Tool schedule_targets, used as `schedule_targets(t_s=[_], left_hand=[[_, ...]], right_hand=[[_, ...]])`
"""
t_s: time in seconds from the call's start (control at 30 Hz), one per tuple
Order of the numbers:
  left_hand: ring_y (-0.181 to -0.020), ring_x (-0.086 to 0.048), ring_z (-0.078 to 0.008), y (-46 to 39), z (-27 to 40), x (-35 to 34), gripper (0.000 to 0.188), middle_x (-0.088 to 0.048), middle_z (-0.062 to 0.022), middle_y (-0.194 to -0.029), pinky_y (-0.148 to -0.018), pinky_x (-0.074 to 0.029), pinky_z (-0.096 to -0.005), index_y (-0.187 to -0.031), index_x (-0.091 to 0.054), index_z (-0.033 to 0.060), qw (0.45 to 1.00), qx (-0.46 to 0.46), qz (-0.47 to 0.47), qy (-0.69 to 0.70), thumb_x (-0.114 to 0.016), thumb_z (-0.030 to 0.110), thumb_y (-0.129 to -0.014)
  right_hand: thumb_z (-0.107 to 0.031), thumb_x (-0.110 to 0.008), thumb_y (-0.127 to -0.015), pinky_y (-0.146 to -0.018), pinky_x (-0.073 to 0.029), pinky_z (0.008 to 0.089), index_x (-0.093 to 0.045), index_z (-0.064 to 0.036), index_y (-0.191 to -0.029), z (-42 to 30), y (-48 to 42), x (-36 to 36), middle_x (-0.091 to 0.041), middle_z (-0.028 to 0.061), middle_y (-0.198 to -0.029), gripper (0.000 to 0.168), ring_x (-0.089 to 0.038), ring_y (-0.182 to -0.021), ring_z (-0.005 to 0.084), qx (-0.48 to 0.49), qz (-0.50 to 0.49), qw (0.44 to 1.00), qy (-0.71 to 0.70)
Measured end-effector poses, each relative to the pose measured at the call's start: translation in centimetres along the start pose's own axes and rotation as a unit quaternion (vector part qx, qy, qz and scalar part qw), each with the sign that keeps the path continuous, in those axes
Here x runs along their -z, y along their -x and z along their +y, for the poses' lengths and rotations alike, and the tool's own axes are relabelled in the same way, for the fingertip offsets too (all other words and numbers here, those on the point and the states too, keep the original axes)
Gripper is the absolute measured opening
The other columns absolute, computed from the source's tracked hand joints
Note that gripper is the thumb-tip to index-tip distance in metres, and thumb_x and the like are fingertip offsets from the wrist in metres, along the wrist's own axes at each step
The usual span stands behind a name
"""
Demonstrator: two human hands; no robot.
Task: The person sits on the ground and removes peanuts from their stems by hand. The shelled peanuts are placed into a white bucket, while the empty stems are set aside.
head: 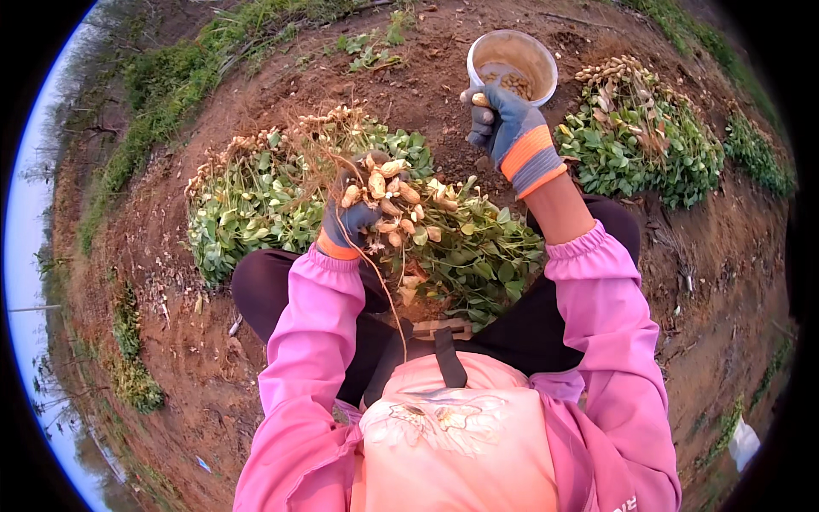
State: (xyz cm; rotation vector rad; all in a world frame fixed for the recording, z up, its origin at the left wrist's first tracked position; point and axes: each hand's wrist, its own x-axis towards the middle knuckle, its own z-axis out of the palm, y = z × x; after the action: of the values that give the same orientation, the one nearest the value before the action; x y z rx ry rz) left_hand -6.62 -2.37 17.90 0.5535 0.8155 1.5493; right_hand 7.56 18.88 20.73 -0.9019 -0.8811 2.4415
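My left hand [350,217], in a grey-blue work glove with an orange cuff, grips an uprooted peanut plant by its root end. Pale peanut pods [390,192] cluster beside its fingers, and the leafy stems [480,249] lie over my lap to the right. My right hand [502,121], gloved alike, is at the near rim of a white plastic bucket [550,70]. A single peanut pod [480,99] is held at its thumb and fingers. Some pods [515,84] lie in the bottom of the bucket.
A heap of peanut plants [256,211] with pods lies left of centre. Another heap [646,141] is at the right, with a smaller green pile [758,153] beyond. Reddish soil [205,358] surrounds my crossed legs. A white bag-like object [743,443] lies at the lower right.
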Motion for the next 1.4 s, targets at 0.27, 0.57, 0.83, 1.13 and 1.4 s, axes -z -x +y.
schedule_targets(t_s=[0.27,0.57,0.83,1.13,1.4], left_hand=[[-0.089,-0.061,-0.035,0.4,0.8,0.6,0.064,-0.051,-0.0133,-0.098,-0.064,-0.058,-0.043,-0.123,-0.041,0.0027,0.996,-0.073,0.003,-0.042,-0.062,-0.001,-0.063],[-0.091,-0.059,-0.0377,0.6,0.6,0.7,0.061,-0.049,-0.0137,-0.097,-0.066,-0.057,-0.051,-0.122,-0.04,0.0027,0.998,-0.062,-0.002,-0.001,-0.064,-0.002,-0.067],[-0.088,-0.06,-0.0442,0.5,0.2,1.5,0.063,-0.051,-0.0181,-0.099,-0.064,-0.057,-0.0526,-0.125,-0.035,0.0051,0.999,-0.024,-0.022,-0.01,-0.07,0.013,-0.074],[-0.094,-0.058,-0.0464,0.4,0.7,0.2,0.066,-0.051,-0.0202,-0.111,-0.067,-0.057,-0.0511,-0.128,-0.036,0.0059,0.998,-0.058,-0.013,0.014,-0.057,-0.009,-0.067],[-0.106,-0.056,-0.0287,0.2,-0.3,2.8,0.07,-0.053,-0.0151,-0.116,-0.084,-0.054,-0.0412,-0.125,-0.039,0.0036,0.996,0.018,0.09,-0.015,-0.067,0.004,-0.061]], right_hand=[[-0.006,-0.055,-0.078,-0.05,-0.049,0.0239,-0.059,-0.001,-0.093,3.2,2.3,0.4,-0.057,0.0028,-0.067,0.016,-0.056,-0.053,0.0109,-0.023,-0.117,0.958,0.261],[-0.034,-0.066,-0.078,-0.044,-0.045,0.028,-0.061,-0.003,-0.09,6.6,1.4,-1.5,-0.056,0.003,-0.067,0.034,-0.054,-0.051,0.013,-0.168,0.015,0.871,0.462],[-0.017,-0.061,-0.081,-0.042,-0.039,0.0203,-0.056,-0.002,-0.086,6.5,1.3,-0.8,-0.054,0.0038,-0.071,0.017,-0.049,-0.053,0.008,-0.084,-0.018,0.979,0.185],[-0.01,-0.052,-0.085,-0.039,-0.025,0.0179,-0.051,-0.005,-0.089,3.7,3.0,-1.7,-0.047,0.0006,-0.07,0.006,-0.035,-0.048,0.0042,-0.051,-0.161,0.984,-0.048],[-0.015,-0.053,-0.087,-0.036,-0.022,0.0202,-0.052,-0.009,-0.091,3.2,4.1,-2.5,-0.044,-0.0033,-0.06,0.007,-0.029,-0.04,0.0039,-0.048,-0.097,0.994,0.01]])
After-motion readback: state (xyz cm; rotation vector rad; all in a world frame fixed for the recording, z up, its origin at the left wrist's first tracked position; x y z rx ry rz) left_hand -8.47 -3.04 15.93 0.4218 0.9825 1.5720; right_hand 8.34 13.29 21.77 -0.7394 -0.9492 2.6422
